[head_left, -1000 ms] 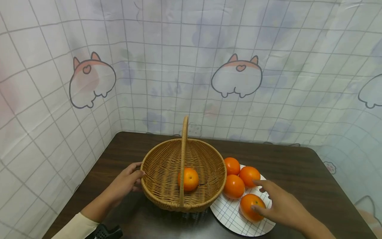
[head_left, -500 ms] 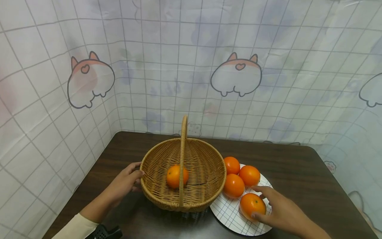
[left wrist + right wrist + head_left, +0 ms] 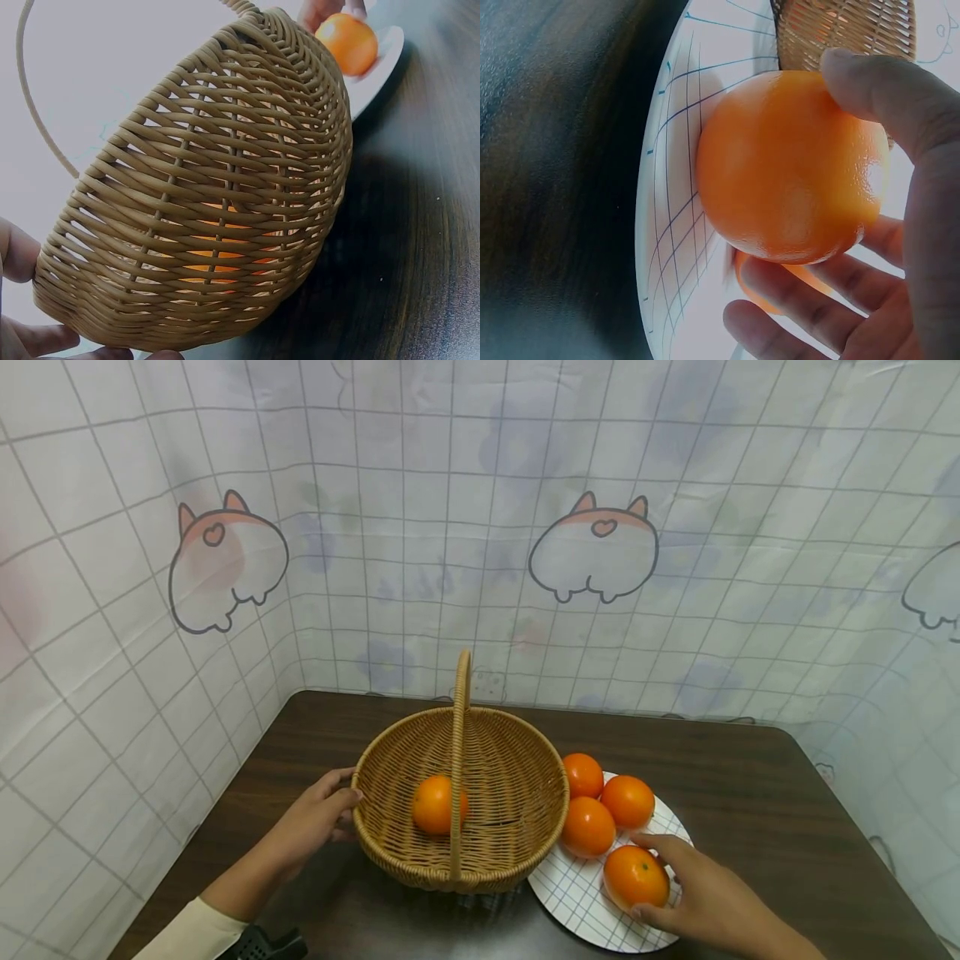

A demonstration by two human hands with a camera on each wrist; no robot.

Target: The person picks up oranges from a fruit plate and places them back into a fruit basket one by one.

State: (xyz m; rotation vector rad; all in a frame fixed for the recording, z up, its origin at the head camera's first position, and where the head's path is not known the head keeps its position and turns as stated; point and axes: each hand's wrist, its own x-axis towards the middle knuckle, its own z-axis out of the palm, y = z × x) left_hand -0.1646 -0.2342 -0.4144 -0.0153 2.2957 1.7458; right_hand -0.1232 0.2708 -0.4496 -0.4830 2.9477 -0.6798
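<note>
My left hand (image 3: 318, 810) holds the left rim of a woven wicker basket (image 3: 517, 777) with a tall arched handle. In the left wrist view, the thumb lies at the rim and the fingertips show along the basket wall. One orange (image 3: 433, 806) lies inside, partly behind the handle. At the right, my right hand (image 3: 708, 889) grips the nearest orange (image 3: 633, 878) on a white plate (image 3: 566, 902) with a blue grid pattern. The right wrist view shows the thumb on one side of that orange (image 3: 787, 169) and fingers around the other.
Three more oranges (image 3: 588, 828) cluster on the plate's far left part, close beside the basket. Both plate and basket stand on a dark wooden table (image 3: 720, 777). A white gridded cloth (image 3: 420, 527) with cartoon animal prints hangs behind and at the sides.
The orange in the basket has rolled to the left and settled behind the handle. My right hand has closed in around the nearest orange on the plate. The left hand stays at the rim.
</note>
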